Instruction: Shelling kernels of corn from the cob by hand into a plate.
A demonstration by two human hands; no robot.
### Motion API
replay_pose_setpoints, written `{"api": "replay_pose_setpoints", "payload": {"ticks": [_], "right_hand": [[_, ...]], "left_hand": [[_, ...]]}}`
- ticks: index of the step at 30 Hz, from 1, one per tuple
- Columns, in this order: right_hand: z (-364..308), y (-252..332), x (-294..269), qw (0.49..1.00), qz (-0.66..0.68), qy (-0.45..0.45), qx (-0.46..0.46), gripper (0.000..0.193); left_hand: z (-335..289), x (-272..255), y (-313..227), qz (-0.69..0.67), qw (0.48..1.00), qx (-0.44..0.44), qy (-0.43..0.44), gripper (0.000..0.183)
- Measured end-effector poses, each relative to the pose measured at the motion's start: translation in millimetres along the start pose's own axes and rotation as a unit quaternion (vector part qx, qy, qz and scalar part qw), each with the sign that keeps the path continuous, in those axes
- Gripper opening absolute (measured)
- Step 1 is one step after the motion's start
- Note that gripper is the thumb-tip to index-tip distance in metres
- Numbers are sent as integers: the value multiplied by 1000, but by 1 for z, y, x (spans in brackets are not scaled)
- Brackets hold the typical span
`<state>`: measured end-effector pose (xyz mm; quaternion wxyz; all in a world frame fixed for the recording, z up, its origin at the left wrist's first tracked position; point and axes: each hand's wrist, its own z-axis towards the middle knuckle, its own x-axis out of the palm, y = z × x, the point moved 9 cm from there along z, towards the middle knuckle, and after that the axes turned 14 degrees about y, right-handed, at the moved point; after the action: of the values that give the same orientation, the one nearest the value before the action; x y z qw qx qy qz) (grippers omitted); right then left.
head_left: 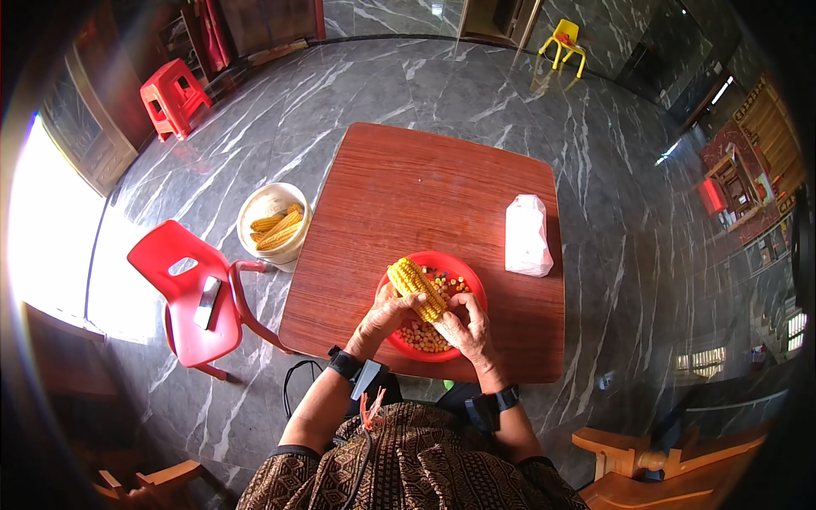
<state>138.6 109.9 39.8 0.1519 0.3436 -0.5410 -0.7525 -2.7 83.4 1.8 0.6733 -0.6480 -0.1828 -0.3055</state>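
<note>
A yellow corn cob [415, 287] is held slantwise over a red plastic basin [478, 297] at the near edge of the table. My left hand [384, 313] is closed round the cob's left side, thumb lying across it. My right hand [466, 327] is closed on the cob's lower right end, fingers bent against the kernels. Loose kernels [423, 337] cover the basin's bottom below both hands. Part of the cob's lower end is hidden by my right fingers.
The brown wooden table [408, 191] bears a white tissue pack [528, 236] at right. Left of it stand a white bucket [249, 208] with several corn cobs [279, 229] and a red chair [223, 327] with a phone [207, 302]. Farther off are a red stool [172, 95] and a yellow chair [564, 38].
</note>
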Motion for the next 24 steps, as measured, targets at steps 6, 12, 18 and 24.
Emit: {"api": "replay_pose_setpoints", "payload": {"ticks": [6, 12, 18, 24], "right_hand": [[1, 13, -1, 997, -23, -17, -65, 15], [-1, 10, 0, 999, -6, -11, -29, 15], [1, 13, 1, 999, -17, -2, -47, 17], [4, 0, 3, 1000, -10, 11, 2, 20]], "left_hand": [[-2, -4, 2, -10, 1000, 2, -6, 51], [-3, -11, 8, -8, 1000, -15, -15, 53], [-4, 0, 1, -21, 999, -22, -21, 47], [0, -3, 0, 26, 1000, 1, -8, 47]]}}
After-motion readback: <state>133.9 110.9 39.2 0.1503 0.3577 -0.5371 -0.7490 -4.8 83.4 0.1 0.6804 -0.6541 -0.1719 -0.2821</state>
